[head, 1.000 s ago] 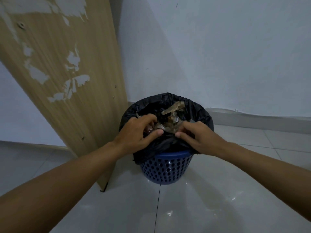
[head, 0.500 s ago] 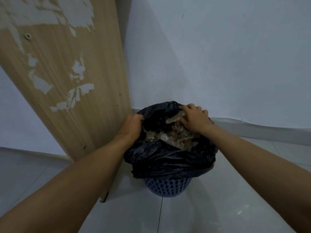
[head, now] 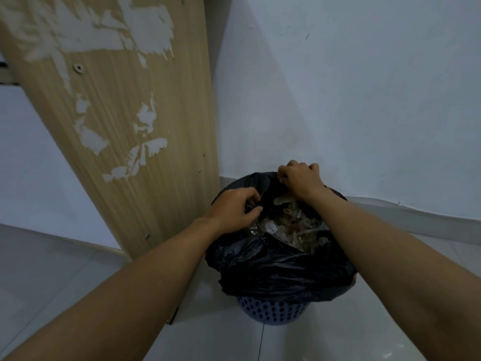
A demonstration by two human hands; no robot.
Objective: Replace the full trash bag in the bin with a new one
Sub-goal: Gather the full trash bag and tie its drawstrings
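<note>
Blue perforated plastic was all that showed of the bin (head: 273,311), which stood nearest us on the pale tiled floor (head: 78,282). Its upper part was draped by the slack near edge of the black trash bag (head: 281,272). The bag sat inside the bin with its mouth open, and clear wrappers and brownish scraps (head: 289,227) were heaped about level with the opening. Beyond the heap, our left hand (head: 234,209) pinched the bag's left rim, fingers curled into the film. Our right hand (head: 302,181) gripped the far rim in a closed fist, close to the white wall (head: 364,100). A worn wooden panel (head: 125,126) stood just beside the bin on the left.

We judged the risks to lie in the lift. With the load so high and the mouth ungathered, a tilt or an uneven pull could spill scraps onto the floor. Thin film held at two small points could stretch or tear. If the film clung, the light bin might rise with the bag and knock the panel.
</note>
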